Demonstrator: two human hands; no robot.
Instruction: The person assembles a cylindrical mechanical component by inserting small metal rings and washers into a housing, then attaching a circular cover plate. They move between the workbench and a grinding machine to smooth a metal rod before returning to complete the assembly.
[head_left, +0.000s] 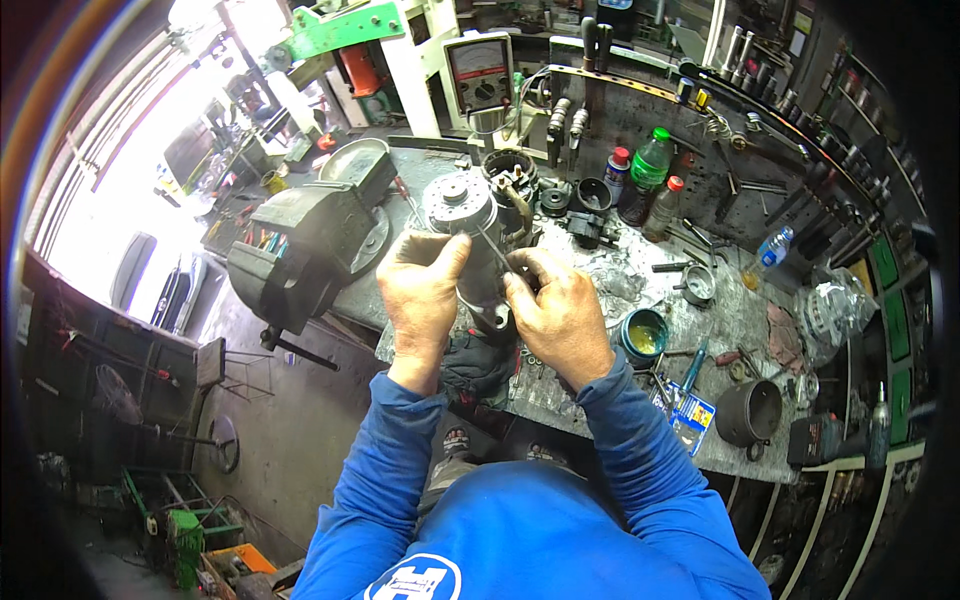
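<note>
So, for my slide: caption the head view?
Left hand steadies grey motor housing; right hand holds a thin tool.

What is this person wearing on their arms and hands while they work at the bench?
Both arms are covered by long, bright blue sleeves that end at the wrists, creased along the forearms. The left hand and right hand are bare: no gloves, and no rings or watch can be seen. The blue shirt carries a white emblem.

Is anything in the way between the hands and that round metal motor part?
No. Both hands are already on it. The left hand grips the metal motor part from its side, and the right hand holds a thin tool against it. Nothing visible sits between them.
</note>
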